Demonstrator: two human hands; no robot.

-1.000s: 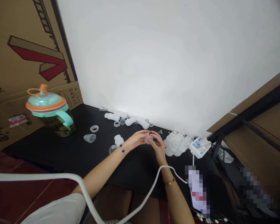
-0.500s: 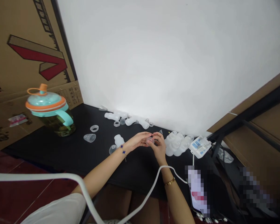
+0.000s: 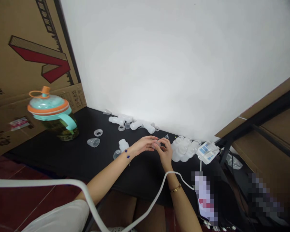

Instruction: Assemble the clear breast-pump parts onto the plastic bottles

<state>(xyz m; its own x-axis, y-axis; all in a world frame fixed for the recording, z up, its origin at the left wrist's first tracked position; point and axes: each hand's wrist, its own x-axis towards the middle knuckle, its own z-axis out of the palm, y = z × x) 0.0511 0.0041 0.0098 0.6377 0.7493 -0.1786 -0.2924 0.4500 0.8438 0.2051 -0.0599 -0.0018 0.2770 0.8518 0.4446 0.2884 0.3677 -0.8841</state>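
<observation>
Between both hands, above the black table [image 3: 96,164], is a small translucent round piece [image 3: 156,145] that looks like a bottle's collar ring. My left hand [image 3: 143,144] grips its left side, and the fingers of my right hand [image 3: 165,150] pinch it from the right. Fingers cover much of it, so its exact form is unclear. Close to the left wrist lie a small white plastic bottle [image 3: 123,144] and a clear domed cap [image 3: 117,154]. Farther left are a loose translucent ring [image 3: 98,132] and another clear cap [image 3: 93,142].
Several white bottles [image 3: 136,124] lie along the white wall. A cluster of capped bottles [image 3: 183,149] sits right of my hands, beside a white box [image 3: 207,152]. A handled drink jug [image 3: 54,119] stands left; a white cable [image 3: 87,193] crosses in front, and a phone [image 3: 205,199] lies right.
Both hands stay at nearly the same spot around the translucent piece, with slight finger movement. The whole view has shifted slightly; the things on the table look unmoved.
</observation>
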